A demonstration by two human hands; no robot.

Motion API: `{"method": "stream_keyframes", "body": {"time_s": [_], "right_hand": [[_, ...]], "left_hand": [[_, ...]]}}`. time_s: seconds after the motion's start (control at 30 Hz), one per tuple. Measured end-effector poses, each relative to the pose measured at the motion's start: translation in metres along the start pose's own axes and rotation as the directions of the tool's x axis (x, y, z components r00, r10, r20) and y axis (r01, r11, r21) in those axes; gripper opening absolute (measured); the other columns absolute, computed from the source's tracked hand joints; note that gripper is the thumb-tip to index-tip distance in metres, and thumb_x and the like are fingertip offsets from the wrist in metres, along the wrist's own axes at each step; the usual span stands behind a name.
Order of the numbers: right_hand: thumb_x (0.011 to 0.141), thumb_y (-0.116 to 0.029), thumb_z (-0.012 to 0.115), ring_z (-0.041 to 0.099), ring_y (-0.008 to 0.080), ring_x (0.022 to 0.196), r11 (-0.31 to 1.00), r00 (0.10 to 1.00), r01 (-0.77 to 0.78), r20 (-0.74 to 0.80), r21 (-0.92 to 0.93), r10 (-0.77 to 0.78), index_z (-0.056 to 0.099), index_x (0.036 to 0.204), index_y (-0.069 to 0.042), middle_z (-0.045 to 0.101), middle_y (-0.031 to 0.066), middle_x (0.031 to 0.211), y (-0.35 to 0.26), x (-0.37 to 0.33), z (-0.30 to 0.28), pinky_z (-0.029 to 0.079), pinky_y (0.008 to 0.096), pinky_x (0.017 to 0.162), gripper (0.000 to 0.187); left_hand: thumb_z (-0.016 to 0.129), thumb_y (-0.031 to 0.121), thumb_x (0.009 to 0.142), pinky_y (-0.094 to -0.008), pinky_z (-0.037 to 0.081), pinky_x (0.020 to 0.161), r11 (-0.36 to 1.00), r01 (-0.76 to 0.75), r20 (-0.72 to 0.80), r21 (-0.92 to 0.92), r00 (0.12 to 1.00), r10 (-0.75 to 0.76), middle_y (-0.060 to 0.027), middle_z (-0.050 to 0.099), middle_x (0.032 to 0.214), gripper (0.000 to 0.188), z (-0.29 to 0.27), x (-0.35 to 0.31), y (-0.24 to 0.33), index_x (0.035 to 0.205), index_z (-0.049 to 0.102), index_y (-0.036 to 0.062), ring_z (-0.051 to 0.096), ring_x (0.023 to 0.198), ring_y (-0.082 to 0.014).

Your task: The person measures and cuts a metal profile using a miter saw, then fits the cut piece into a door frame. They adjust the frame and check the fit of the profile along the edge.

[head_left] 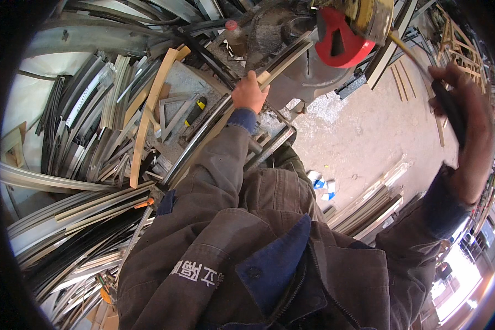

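Note:
My left hand [249, 92] is closed around a long, narrow profile strip [283, 63], pale on one side and dark on the other. The strip runs up to the round grey saw table [308, 82], its far end close under the saw head. That chop saw [368, 22] has a yellow body and a red blade guard [341, 41]. A rod leads from it to a black handle [451, 113], which my right hand [462, 104] grips at the right, raised above the floor. Contact between blade and strip cannot be made out.
Stacked metal and wooden strips [88, 115] fill the left side. A black-and-yellow tool [196, 111] lies on the bench near a curved wooden piece [148, 118]. A bottle with a red cap [235, 36] stands behind. More strips [368, 212] lie on the floor [363, 137].

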State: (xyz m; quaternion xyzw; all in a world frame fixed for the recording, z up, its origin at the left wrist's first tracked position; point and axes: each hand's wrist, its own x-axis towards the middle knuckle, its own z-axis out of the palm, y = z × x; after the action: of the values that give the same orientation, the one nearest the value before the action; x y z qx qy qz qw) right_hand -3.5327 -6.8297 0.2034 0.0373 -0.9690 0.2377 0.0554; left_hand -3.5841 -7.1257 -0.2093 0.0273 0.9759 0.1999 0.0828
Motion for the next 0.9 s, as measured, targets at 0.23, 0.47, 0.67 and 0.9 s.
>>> {"method": "stream_keyframes", "body": {"time_s": [0.23, 0.47, 0.67, 0.9], "right_hand": [[0.097, -0.013, 0.056, 0.073, 0.0259, 0.080, 0.925, 0.928, -0.328, -0.115, 0.191, 0.353, 0.063, 0.101, 0.012, 0.071, 0.0240, 0.103, -0.039, 0.041, 0.001, 0.066, 0.0285, 0.063, 0.026], [0.108, -0.024, 0.049, 0.067, 0.0211, 0.097, 0.304, 0.887, -0.279, 0.122, 0.911, 0.446, 0.054, 0.139, 0.001, 0.067, 0.0164, 0.123, 0.154, -0.051, 0.100, 0.057, 0.0346, 0.086, 0.040], [0.105, -0.042, 0.052, 0.071, 0.0246, 0.091, 0.012, 0.596, -0.772, 0.717, 0.636, 0.360, 0.053, 0.133, 0.003, 0.066, 0.0185, 0.122, 0.072, -0.076, 0.373, 0.062, 0.0354, 0.075, 0.052], [0.104, -0.041, 0.053, 0.072, 0.0237, 0.078, -0.018, 0.574, -0.798, 0.768, 0.603, 0.284, 0.058, 0.121, 0.004, 0.070, 0.0159, 0.104, 0.060, -0.030, 0.439, 0.062, 0.0357, 0.064, 0.048]], "left_hand": [[0.076, 0.045, 0.089, -0.0557, 0.056, 0.080, 1.000, 0.030, 0.024, 0.000, 0.999, -0.030, -0.0213, 0.066, 0.109, 0.059, -0.004, -0.002, 0.001, 0.119, 0.049, 0.0026, 0.065, 0.103, -0.0417], [0.077, 0.043, 0.088, -0.0534, 0.054, 0.090, 0.995, 0.044, 0.059, -0.092, 0.998, -0.039, -0.0244, 0.065, 0.117, 0.069, -0.011, -0.007, 0.010, 0.133, 0.047, 0.0009, 0.063, 0.110, -0.0416], [0.082, 0.045, 0.081, -0.0520, 0.052, 0.091, 0.992, 0.075, -0.049, -0.099, 0.996, -0.080, -0.0259, 0.066, 0.118, 0.080, -0.001, -0.017, 0.009, 0.136, 0.046, 0.0003, 0.062, 0.113, -0.0429], [0.088, 0.030, 0.074, -0.0510, 0.050, 0.089, 0.992, -0.022, -0.106, -0.122, 0.994, 0.009, -0.0235, 0.065, 0.113, 0.079, 0.000, -0.022, 0.000, 0.134, 0.046, 0.0005, 0.061, 0.108, -0.0424]]}}
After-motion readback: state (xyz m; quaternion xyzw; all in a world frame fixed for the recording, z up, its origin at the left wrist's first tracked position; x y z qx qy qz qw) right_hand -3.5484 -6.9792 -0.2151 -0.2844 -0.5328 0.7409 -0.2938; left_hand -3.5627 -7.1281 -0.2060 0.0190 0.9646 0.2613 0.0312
